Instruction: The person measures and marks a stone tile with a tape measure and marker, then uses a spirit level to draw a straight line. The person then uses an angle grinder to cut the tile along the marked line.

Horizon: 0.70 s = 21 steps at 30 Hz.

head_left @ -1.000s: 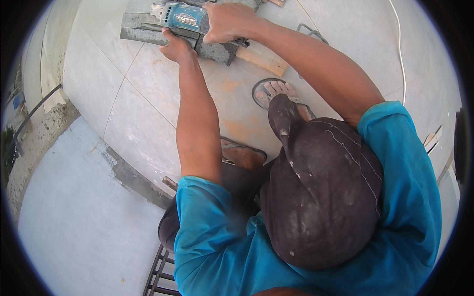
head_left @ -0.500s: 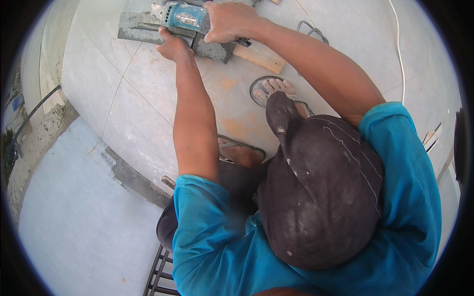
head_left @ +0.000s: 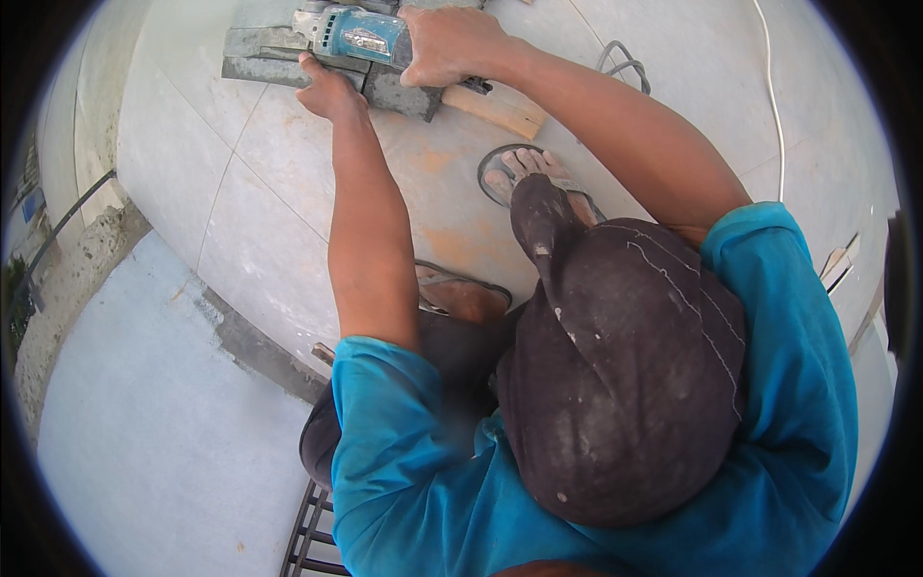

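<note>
A blue angle grinder lies horizontally over grey, rough stone pieces at the top of the head view, its metal head pointing left. My right hand is closed round the rear of its body. My left hand is at the near edge of the stones, just below the grinder head, with its fingers partly bent against a narrow stone strip; whether they also touch the tool is unclear. The grinder's disc is hidden. A pale wooden board lies partly beneath the stones, right of the hands.
Large floor tiles surround my sandalled feet. A dark cable loop and a long white cable lie on the right. Dark metal bars show at the bottom, beside a pale surface. A rough concrete edge runs along the left.
The floor, stones, hands and grinder all appear shifted slightly left and up, as if my view has moved a little. My grip looks the same.
</note>
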Available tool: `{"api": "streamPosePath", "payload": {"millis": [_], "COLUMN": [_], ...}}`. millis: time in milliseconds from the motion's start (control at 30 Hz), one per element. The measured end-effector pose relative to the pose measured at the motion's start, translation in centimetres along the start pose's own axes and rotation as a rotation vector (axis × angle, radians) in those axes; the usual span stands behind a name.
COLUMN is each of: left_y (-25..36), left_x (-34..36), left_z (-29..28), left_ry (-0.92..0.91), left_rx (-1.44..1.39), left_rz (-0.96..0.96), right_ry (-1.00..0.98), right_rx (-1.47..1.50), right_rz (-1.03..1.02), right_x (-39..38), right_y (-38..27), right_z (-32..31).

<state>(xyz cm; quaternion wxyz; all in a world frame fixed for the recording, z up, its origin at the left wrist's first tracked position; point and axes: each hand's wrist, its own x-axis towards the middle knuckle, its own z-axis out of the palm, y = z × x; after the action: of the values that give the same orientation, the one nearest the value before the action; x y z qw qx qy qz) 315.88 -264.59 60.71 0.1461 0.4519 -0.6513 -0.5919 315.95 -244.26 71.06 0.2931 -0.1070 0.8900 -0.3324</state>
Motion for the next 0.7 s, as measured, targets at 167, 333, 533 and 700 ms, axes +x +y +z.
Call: {"api": "streamPosePath", "payload": {"millis": [167, 333, 533, 700], "left_y": [0.1, 0.0, -0.1, -0.3], "left_x": [0.2, -0.2, 0.5, 0.3], "left_z": [-0.4, 0.2, -0.8, -0.1], "left_ry": [-0.016, -0.014, -0.009, -0.021], "left_rx": [-0.022, 0.029, -0.004, -0.02], "left_rz": [-0.011, -0.01, -0.006, -0.019], "right_ry": [-0.011, 0.0, 0.001, 0.0], "right_rx": [-0.016, -0.032, -0.036, -0.043], "right_rz": [-0.067, 0.001, 0.01, 0.046], "right_x": [-1.1, -1.8, -1.8, -2.1], "right_y": [0.5, 0.5, 0.1, 0.6], "right_z": [-0.6, -0.8, -0.3, -0.3]}}
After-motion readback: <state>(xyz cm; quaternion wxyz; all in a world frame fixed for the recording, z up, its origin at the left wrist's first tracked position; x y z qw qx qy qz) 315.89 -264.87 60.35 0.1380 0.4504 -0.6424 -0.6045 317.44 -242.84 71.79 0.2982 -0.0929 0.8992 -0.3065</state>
